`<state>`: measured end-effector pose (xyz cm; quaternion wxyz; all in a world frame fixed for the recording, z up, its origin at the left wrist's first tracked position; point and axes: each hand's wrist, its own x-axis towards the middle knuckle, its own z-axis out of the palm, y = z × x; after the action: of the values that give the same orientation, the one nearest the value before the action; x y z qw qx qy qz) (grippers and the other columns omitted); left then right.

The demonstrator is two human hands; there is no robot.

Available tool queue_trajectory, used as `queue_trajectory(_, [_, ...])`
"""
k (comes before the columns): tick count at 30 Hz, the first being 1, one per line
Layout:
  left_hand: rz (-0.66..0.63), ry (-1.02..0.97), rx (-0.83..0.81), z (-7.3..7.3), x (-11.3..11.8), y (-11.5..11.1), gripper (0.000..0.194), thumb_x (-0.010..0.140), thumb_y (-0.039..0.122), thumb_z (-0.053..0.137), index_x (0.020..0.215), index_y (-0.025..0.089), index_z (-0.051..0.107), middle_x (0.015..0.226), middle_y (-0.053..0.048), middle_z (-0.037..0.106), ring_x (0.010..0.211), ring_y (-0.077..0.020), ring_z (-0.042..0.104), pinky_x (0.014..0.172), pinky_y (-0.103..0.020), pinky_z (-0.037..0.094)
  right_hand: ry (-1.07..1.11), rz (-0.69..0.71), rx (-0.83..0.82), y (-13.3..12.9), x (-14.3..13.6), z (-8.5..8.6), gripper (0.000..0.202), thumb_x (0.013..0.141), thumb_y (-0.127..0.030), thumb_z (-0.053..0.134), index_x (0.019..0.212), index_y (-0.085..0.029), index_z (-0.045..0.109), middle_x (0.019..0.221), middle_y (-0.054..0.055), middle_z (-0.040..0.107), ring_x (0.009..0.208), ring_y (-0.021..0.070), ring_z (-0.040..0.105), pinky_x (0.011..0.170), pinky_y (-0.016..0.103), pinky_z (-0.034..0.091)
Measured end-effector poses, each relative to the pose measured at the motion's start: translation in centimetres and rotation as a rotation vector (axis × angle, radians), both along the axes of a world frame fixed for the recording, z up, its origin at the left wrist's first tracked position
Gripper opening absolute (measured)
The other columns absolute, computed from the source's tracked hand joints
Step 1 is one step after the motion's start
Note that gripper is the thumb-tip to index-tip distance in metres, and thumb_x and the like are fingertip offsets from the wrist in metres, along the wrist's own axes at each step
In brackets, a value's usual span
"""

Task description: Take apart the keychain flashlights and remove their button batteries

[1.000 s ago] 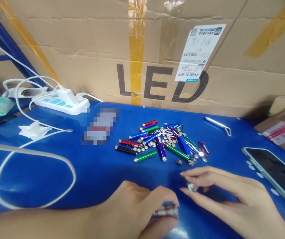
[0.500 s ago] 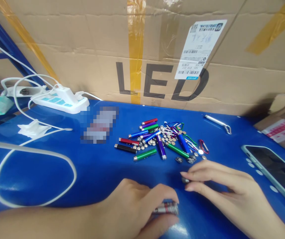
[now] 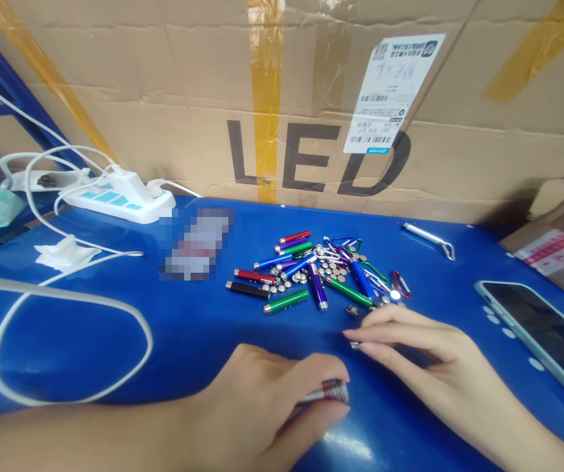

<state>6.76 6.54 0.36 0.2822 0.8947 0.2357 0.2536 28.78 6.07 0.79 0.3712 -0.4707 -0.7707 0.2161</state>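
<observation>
Low in the middle, my left hand (image 3: 282, 406) is closed round a silvery keychain flashlight tube (image 3: 331, 391); its ridged end pokes out between thumb and forefinger, with dark and reddish marks on the side. To the right of it, my right hand (image 3: 424, 354) pinches a small metal cap (image 3: 355, 345) between thumb and fingertips, apart from the tube. Beyond both hands lies a pile of small flashlights in red, green, blue, purple and black, such as a green flashlight (image 3: 286, 302). Among them are many button cells (image 3: 338, 280), carabiner clips (image 3: 401, 284) and a loose metal piece (image 3: 352, 311).
A large cardboard box (image 3: 174, 98) stands along the back of the blue table (image 3: 188, 341). At the left are a white power strip (image 3: 119, 202) and looping cable (image 3: 150, 341). A phone (image 3: 538, 341) and a silver flashlight with clip (image 3: 427, 238) lie at the right.
My right hand has moved left and slightly away from me with the metal cap, nearer the pile. My left hand has risen slightly, still holding the tube.
</observation>
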Motion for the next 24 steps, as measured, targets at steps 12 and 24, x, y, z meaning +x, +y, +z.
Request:
queue_trajectory(12, [0.093,0.033,-0.171,0.04,0.20,-0.23,0.013,0.094,0.023,0.038,0.096,0.018,0.050,0.050,0.011,0.036,0.038,-0.0080,0.033,0.044,-0.020,0.027,-0.200,-0.034,0.128,-0.30,-0.16,-0.78,0.011,0.079,-0.019,0.062,0.084,-0.022,0.072,0.071,0.000,0.066,0.060,0.0109,0.062,0.059,0.021,0.054])
queue_trajectory(24, [0.296,0.100,-0.113,-0.85,0.53,0.22,0.015,0.095,0.025,0.033,0.090,0.022,0.047,0.055,0.008,0.049,0.046,-0.0107,0.049,0.049,-0.019,0.034,-0.209,-0.019,0.017,0.09,0.07,-0.94,0.016,0.084,-0.024,0.057,0.090,-0.022,0.072,0.080,0.005,0.068,0.069,0.0158,0.064,0.062,0.027,0.055])
